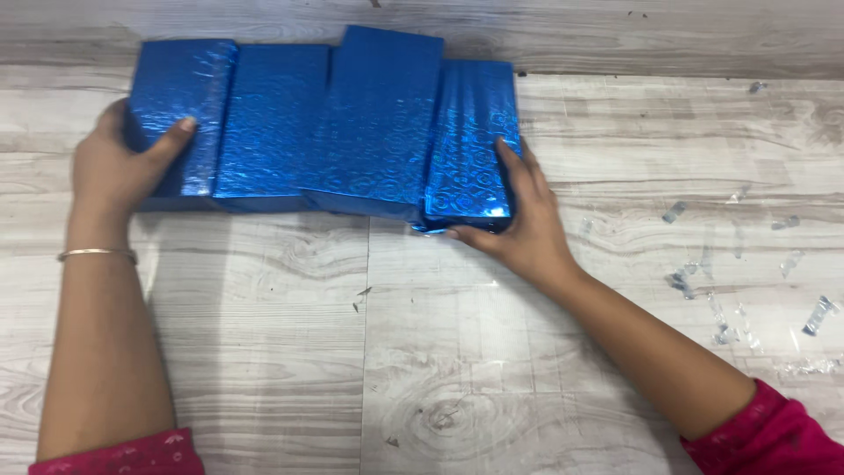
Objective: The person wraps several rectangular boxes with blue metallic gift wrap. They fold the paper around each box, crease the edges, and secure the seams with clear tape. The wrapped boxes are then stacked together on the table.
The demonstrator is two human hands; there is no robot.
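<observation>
Head view
Sleeves: dark pink, at the bottom corners, nearest the camera; left sleeve (132,457) low left, right sleeve (774,440) low right.
Forearms: bare, reaching up from the sleeves toward the boxes.
Bangle (97,254): thin, gold-coloured, round the left wrist.
Tabletop (422,369): pale grey wood-grain surface, knots and seams showing, bare in the near middle.
Tape scraps (721,299): small clear bits, scattered on the tabletop at the right, well apart from the boxes.
Boxes: four, wrapped in shiny blue foil with a swirl pattern, side by side in a row at the far part of the tabletop, neighbours touching or slightly overlapped.
First box (180,114): leftmost, long side running away from the camera.
Second box (268,123): just right of the first.
Third box (374,119): set a little farther back than the rest, slightly tilted.
Fourth box (468,141): rightmost, foil crinkled at the near end.
Left hand (114,167): pressed against the outer side of the first box, thumb lying on its top, fingers wrapped out of sight round the edge; loose clasp, not a lift.
Right hand (519,215): spread wide and flat against the right side and near corner of the fourth box, fingers (510,163) along its edge; touching, nothing gripped.
</observation>
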